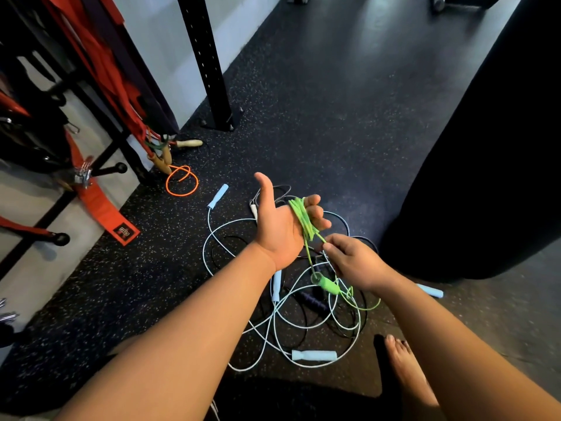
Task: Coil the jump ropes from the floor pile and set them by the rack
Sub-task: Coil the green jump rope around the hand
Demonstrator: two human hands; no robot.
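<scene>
The green rope [301, 218] lies in loops across our left hand [277, 229], fingers curled over it, thumb up. The loose cord runs down-right to our right hand [355, 262], which pinches it close by; the green handle [329, 285] hangs below, above the floor pile [314, 355]. We think the right hand winds next

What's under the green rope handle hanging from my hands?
Below the green handle, tangled pale blue cords and a dark handle lie on the floor. The right forearm covers the pile's edge.
</scene>
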